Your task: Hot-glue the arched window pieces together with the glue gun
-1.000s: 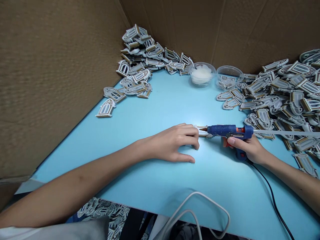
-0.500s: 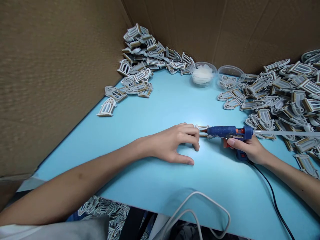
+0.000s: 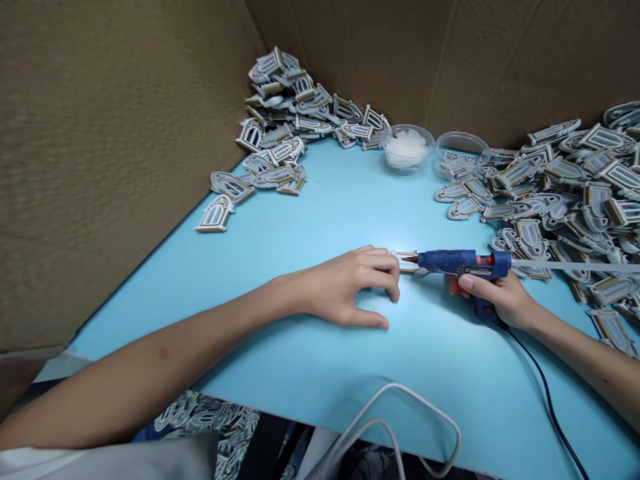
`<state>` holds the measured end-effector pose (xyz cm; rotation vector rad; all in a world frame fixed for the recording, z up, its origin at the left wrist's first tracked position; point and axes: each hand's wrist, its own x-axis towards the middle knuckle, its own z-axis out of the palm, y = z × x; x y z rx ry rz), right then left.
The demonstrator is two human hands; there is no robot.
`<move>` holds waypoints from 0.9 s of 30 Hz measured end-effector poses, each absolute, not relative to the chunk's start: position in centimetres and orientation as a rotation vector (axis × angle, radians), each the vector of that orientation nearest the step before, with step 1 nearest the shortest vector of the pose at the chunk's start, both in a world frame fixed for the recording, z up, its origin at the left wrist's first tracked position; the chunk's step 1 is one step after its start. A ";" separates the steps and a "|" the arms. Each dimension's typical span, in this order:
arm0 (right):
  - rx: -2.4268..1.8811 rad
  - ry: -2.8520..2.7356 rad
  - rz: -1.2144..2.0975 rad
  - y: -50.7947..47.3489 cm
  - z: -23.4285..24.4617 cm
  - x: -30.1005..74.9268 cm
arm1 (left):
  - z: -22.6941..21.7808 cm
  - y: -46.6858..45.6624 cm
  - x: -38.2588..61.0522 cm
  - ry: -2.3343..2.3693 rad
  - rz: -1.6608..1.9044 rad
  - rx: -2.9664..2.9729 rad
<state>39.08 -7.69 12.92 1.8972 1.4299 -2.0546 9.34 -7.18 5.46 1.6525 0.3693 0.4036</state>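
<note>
My right hand [image 3: 493, 297] grips a blue glue gun [image 3: 457, 263] by its handle, nozzle pointing left and a clear glue stick trailing out of its back. The nozzle tip sits over a small window-shaped piece [image 3: 406, 265] lying on the light blue table [image 3: 320, 220]. My left hand [image 3: 353, 285] rests on the table just left of that piece, fingers curled, fingertips touching its edge and thumb pressed on the table.
Piles of grey and gold window-shaped pieces lie at the back left [image 3: 283, 127] and along the right [image 3: 570, 193]. Two clear round tubs [image 3: 406, 148] [image 3: 460, 148] stand at the back. Cardboard walls [image 3: 100, 147] enclose the table. A white cable [image 3: 400, 420] loops over the front edge.
The glue gun has shifted slightly to the right, away from my left fingertips. My left hand has stayed in place.
</note>
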 end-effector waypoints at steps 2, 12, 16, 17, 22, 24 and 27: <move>1.906 1.433 -2.065 -7.7 12.9 39.1 | 5.5 -7.2 9.3 0.369 0.406 1.654; 1.950 1.436 -2.098 -7.6 12.9 39.0 | 5.5 -7.2 9.4 0.369 0.410 1.646; 1.946 1.464 -2.110 -7.6 12.9 39.1 | 5.5 -7.1 9.3 0.372 0.399 1.643; 1.946 1.467 -2.117 -7.6 12.9 39.1 | 5.5 -7.1 9.3 0.373 0.401 1.643; 2.018 1.470 -2.127 -7.5 12.9 39.0 | 5.5 -7.2 9.3 0.369 0.409 1.654; 2.058 1.460 -2.136 -7.5 12.9 38.9 | 5.5 -7.2 9.4 0.366 0.421 1.659; 2.133 1.434 -2.141 -7.5 12.9 38.9 | 5.5 -7.1 9.4 0.371 0.421 1.655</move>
